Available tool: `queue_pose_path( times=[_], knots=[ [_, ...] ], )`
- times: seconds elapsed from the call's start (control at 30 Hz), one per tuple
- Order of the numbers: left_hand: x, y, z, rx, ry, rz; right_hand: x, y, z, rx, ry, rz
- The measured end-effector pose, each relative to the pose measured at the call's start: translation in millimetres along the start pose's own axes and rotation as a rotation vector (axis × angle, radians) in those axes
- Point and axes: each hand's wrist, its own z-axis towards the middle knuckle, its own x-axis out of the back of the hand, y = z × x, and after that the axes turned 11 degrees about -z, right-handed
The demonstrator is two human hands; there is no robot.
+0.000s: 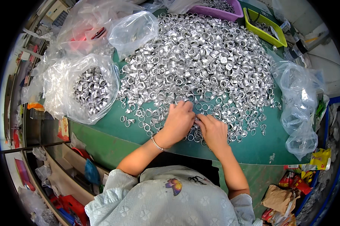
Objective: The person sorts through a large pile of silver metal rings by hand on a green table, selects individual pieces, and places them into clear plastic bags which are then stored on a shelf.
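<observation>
A large heap of silver-coloured metal rings [200,52] covers the middle of the green table [121,132]. At its near edge my left hand [179,121] is closed, fingers curled, with a bangle [157,144] round the wrist. My right hand [213,131] meets it from the right, its thumb and forefinger pinched together by the left fingertips. Whatever lies between the two hands is too small and too covered to make out. Loose rings are scattered around and beneath both hands. To the left, an open clear plastic bag [111,81] holds more rings [91,90].
Behind the heap stand a purple basket [224,15] and a yellow-green basket [266,32] with metal pieces. Another clear bag [134,32] lies at the back left, and crumpled plastic bags [299,109] at the right edge. Open drawers [74,162] sit below left.
</observation>
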Motion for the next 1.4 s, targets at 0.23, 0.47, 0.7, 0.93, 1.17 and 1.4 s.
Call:
queue_pose_path(
  times=[0.23, 0.47, 0.7, 0.93, 1.17, 1.4],
  knots=[
    [17.9, -12.7, -14.5, 0.151, 0.395, -0.020, 14.3, 17.5, -3.4, -0.132, 0.079, -0.065],
    [9.0, -11.1, -15.8, 0.200, 0.399, -0.025, -3.2, 0.6, 20.4, -0.087, -0.066, -0.115],
    [-5.7, 2.8, -15.7, 0.062, 0.167, -0.071, 20.2, 20.1, 13.0, -0.272, 0.073, -0.168],
    [-7.2, -5.9, -17.7, 0.078, 0.241, -0.084, 4.2, 12.6, 25.5, -0.084, -0.032, -0.174],
    [-8.1, -6.8, -24.1, 0.083, 0.247, -0.134, 20.6, 42.5, 11.8, -0.306, -0.068, -0.115],
    [-17.2, 13.3, 4.0, -0.016, 0.209, -0.187, 31.1, 48.5, 2.4, -0.241, 0.042, -0.057]
  ],
)
